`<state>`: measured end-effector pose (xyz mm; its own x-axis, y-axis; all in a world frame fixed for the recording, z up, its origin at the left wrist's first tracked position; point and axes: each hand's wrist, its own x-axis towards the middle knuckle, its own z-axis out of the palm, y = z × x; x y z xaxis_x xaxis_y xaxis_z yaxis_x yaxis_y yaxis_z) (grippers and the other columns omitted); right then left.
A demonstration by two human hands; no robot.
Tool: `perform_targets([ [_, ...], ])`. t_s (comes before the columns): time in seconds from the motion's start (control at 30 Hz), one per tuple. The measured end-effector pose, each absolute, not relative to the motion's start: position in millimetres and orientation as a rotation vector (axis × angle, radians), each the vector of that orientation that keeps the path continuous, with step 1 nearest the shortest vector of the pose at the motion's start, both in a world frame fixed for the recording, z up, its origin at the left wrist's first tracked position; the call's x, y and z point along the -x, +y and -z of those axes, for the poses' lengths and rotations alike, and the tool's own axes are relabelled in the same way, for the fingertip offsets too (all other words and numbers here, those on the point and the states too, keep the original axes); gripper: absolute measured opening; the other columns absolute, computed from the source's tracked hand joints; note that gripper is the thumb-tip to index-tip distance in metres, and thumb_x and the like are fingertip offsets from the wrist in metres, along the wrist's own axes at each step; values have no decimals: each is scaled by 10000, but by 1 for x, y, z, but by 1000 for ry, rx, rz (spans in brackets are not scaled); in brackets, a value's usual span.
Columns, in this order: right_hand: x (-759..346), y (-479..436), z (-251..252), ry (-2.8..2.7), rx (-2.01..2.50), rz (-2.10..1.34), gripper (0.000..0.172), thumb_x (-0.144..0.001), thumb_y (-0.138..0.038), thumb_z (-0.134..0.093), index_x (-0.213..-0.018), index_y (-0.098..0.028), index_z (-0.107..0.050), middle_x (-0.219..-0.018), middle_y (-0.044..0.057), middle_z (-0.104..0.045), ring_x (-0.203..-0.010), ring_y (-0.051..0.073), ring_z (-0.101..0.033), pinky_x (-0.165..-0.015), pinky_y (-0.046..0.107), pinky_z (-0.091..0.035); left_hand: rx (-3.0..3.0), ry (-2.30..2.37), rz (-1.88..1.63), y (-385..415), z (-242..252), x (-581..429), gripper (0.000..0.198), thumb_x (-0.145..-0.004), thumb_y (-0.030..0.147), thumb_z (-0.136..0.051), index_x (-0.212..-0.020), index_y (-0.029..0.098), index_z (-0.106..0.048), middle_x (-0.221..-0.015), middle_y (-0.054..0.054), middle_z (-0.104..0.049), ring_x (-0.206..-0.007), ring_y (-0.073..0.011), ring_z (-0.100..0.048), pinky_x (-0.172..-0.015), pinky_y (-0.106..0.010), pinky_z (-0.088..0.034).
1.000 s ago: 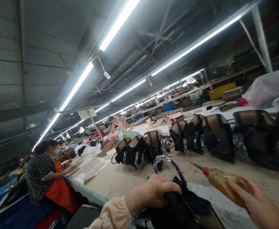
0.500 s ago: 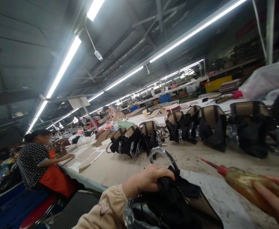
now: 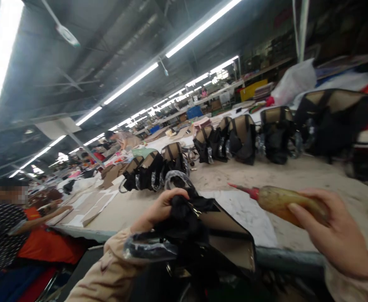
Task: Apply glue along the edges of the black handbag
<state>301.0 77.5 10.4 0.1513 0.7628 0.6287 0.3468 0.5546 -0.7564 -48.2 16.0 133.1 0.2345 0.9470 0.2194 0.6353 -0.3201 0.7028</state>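
My left hand [image 3: 161,207] is closed on the black fabric at the top of a handbag [image 3: 199,235]. The bag is tilted at the table's near edge, its beige panel facing right and its handles wrapped in clear plastic. In my right hand [image 3: 331,222] is a squeeze bottle [image 3: 284,203] of yellowish-brown stuff with a red pointed nozzle. It lies sideways in my grip, the tip pointing left, above the table and apart from the bag. A white sheet [image 3: 249,218] lies on the table behind the bag.
Several black-and-beige bags [image 3: 242,138] stand in a row across the long table [image 3: 312,180]. At the left a seated co-worker [image 3: 4,226] reaches over cardboard pieces [image 3: 83,205]. A white plastic bag [image 3: 293,82] sits at the back right.
The view has swung to the right. More of my right hand and the bottle shows, and the held bag now shows more of its beige panel beyond the table's edge.
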Motion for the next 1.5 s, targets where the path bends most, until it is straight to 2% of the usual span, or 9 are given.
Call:
perform_targets([
  [0.07,-300,65,-26,-1506,830,-239,257,-813,-334,-623,-1038,-257,-527,-947,47,-553,-856,239,-554,-756,365,-440,-1904,1521,-966,14,-136,49,198,-661,281,-705,-822,178,-654,-784,-17,-641,-733,-161,-582,-675,-249,-470],
  [0.17,-300,52,-40,-1614,617,-244,286,-813,-238,-618,-1074,-263,-505,-912,55,-562,-852,242,-561,-720,376,-472,-1835,1552,-1030,18,-137,54,209,-622,250,-739,-797,184,-643,-770,-6,-630,-700,-150,-573,-648,-235,-465],
  [0.37,-310,36,-50,-1721,457,-240,358,-791,-157,-606,-1110,-286,-506,-920,56,-567,-846,236,-562,-704,401,-503,-1854,1535,-961,31,-137,60,253,-650,301,-723,-841,183,-606,-793,-4,-597,-685,-134,-543,-643,-223,-452],
  [0.53,-312,35,-54,-1827,341,-149,243,-839,-168,-518,-1075,-224,-504,-888,73,-542,-795,212,-553,-666,371,-507,-1745,1539,-947,38,-142,53,359,-617,408,-726,-860,183,-588,-751,0,-568,-637,-137,-517,-586,-227,-447],
  [0.77,-298,28,-64,-1873,253,14,156,-853,-76,-461,-962,-179,-506,-751,42,-475,-759,191,-504,-626,339,-492,-1724,1521,-877,49,-145,50,298,-630,350,-711,-843,173,-601,-775,-15,-588,-678,-151,-546,-614,-234,-470],
  [0.97,-298,32,-67,-1908,179,86,173,-854,-100,-473,-981,-214,-500,-722,13,-480,-691,154,-491,-597,301,-468,-1684,1560,-860,54,-147,42,300,-589,326,-716,-820,164,-615,-756,-19,-627,-685,-168,-589,-635,-260,-501],
  [1.33,-299,32,-70,-1929,137,158,108,-842,-145,-505,-920,-219,-502,-686,-5,-447,-645,146,-459,-565,292,-435,-1528,1514,-823,55,-155,28,296,-550,299,-744,-792,183,-618,-656,-6,-622,-581,-159,-569,-533,-269,-492],
  [1.5,-298,34,-71,-1921,128,219,99,-852,-135,-486,-920,-204,-501,-686,0,-444,-654,148,-459,-566,286,-430,-1508,1501,-794,57,-154,28,296,-549,280,-750,-807,190,-638,-685,4,-642,-616,-158,-593,-579,-269,-511],
])
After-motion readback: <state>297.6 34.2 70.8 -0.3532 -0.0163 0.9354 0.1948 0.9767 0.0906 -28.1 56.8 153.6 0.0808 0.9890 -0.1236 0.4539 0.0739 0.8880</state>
